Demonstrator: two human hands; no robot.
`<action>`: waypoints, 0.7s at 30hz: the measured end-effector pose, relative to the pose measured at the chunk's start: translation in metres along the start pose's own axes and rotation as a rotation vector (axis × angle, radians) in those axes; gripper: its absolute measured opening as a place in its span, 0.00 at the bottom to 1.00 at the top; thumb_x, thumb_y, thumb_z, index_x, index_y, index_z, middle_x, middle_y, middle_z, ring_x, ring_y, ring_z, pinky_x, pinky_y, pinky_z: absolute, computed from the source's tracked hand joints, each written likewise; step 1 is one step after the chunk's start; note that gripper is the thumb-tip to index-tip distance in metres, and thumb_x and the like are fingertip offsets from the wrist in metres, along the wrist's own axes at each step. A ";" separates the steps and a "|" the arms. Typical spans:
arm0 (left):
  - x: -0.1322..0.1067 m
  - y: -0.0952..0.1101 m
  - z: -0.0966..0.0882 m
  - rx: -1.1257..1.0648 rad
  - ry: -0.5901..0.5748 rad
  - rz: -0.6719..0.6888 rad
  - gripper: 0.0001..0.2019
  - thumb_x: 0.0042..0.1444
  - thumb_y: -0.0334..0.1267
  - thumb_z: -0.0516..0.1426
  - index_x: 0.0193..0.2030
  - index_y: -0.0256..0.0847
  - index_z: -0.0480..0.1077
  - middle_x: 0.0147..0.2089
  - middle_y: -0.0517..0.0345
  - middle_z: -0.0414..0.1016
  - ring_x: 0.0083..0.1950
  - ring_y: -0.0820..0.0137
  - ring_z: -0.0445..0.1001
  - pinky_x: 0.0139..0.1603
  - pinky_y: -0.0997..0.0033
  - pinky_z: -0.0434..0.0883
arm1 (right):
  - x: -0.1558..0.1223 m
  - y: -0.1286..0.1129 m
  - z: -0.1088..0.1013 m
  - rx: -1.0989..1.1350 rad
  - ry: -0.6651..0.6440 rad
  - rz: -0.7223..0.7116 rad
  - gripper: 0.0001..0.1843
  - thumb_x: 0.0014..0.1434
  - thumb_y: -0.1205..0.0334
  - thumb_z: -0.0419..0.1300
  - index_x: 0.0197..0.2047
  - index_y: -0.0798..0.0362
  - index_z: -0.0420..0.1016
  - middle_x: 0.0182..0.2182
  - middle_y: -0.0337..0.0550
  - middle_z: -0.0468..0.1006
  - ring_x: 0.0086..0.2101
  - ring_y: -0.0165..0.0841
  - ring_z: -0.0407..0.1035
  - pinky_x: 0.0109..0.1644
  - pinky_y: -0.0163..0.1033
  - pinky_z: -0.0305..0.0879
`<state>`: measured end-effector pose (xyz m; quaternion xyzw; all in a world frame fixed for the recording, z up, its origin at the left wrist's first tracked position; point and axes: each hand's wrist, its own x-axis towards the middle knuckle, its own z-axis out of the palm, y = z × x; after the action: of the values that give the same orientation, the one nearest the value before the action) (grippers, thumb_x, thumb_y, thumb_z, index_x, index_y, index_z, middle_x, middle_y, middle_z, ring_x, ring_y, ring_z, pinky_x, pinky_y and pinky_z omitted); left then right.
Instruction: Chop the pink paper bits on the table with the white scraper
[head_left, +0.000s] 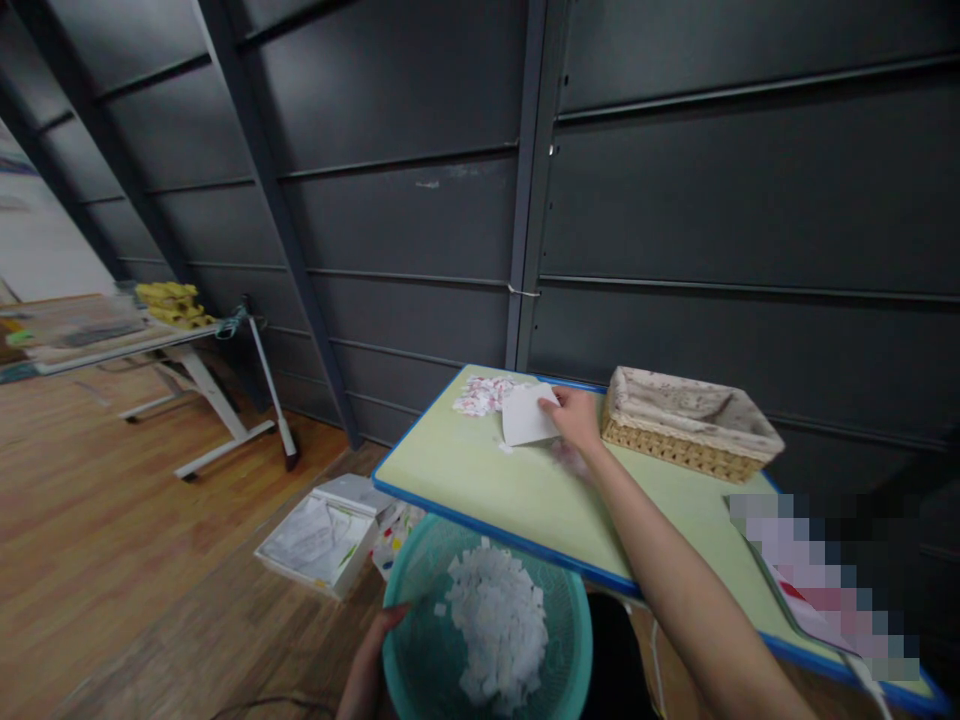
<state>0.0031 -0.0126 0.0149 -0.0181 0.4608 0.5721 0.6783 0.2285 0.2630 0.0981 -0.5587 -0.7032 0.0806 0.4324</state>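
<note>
Pinching a card [525,415] beside scraps [481,396], far left on the table [450,470], your right hand [574,415] is apparently sweeping; your left hand [375,640] is gripping the near basin [579,620], next probably needing steadiness.

Pale-green table [442,460] (blue edge, btw) runs ctr to lower R of frame, w/ paper scraps [482,396] near ctr, lined woven basket [686,452] R of ctr, partly pixelated flat item [817,600] lower R.

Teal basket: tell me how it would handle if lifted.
The teal basket looks perforated, so probably light for its size. Its evenly round form suggests stiffness. Loose white pieces heaped inside may slide if it tilts.
</note>
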 end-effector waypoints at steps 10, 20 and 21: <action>0.002 0.001 0.000 0.085 0.014 0.024 0.29 0.51 0.42 0.60 0.58 0.28 0.66 0.33 0.47 0.84 0.42 0.50 0.80 0.53 0.50 0.68 | 0.002 0.006 -0.001 0.121 0.006 0.052 0.17 0.50 0.58 0.56 0.37 0.58 0.81 0.32 0.48 0.81 0.30 0.36 0.71 0.33 0.36 0.61; -0.002 0.005 0.003 0.036 0.043 -0.038 0.30 0.50 0.39 0.61 0.59 0.27 0.66 0.32 0.46 0.84 0.42 0.49 0.80 0.53 0.49 0.68 | 0.008 0.012 -0.015 0.207 -0.124 0.121 0.16 0.45 0.60 0.58 0.34 0.61 0.81 0.26 0.45 0.80 0.25 0.34 0.68 0.26 0.34 0.56; -0.001 0.005 0.003 0.019 0.034 -0.062 0.31 0.49 0.39 0.61 0.60 0.28 0.66 0.33 0.45 0.84 0.42 0.48 0.80 0.52 0.48 0.69 | 0.008 0.013 -0.014 0.211 -0.151 0.126 0.16 0.45 0.60 0.58 0.33 0.61 0.81 0.25 0.45 0.79 0.25 0.33 0.68 0.26 0.34 0.56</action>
<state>0.0009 -0.0100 0.0199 -0.0354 0.4769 0.5459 0.6880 0.2478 0.2695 0.1033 -0.5455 -0.6848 0.2227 0.4287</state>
